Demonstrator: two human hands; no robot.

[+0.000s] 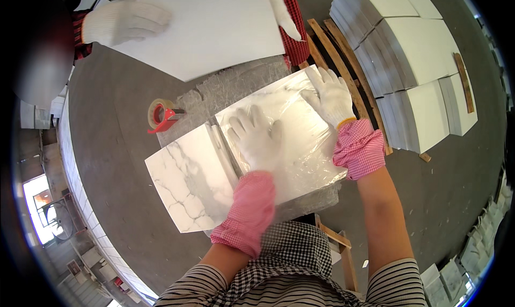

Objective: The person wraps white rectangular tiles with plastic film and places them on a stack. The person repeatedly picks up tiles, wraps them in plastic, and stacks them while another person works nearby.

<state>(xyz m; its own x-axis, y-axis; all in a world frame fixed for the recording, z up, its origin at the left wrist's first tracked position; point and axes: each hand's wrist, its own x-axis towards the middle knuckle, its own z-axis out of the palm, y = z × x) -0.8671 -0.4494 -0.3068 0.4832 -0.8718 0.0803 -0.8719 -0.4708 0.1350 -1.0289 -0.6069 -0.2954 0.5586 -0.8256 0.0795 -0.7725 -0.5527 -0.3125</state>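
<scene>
In the head view, a film-covered panel [306, 146] lies on the worktop [199, 99]. The gloved left hand [256, 138] rests on it, fingers apart; the right hand [330, 99] (fingers also spread) rests at its right edge. 1 red tape dispenser [171, 114] sits beyond a marble-patterned panel [185, 181].

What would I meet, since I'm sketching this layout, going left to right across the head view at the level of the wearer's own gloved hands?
Tape dispenser → gloved left hand → gloved right hand → stacked white boards.
</scene>
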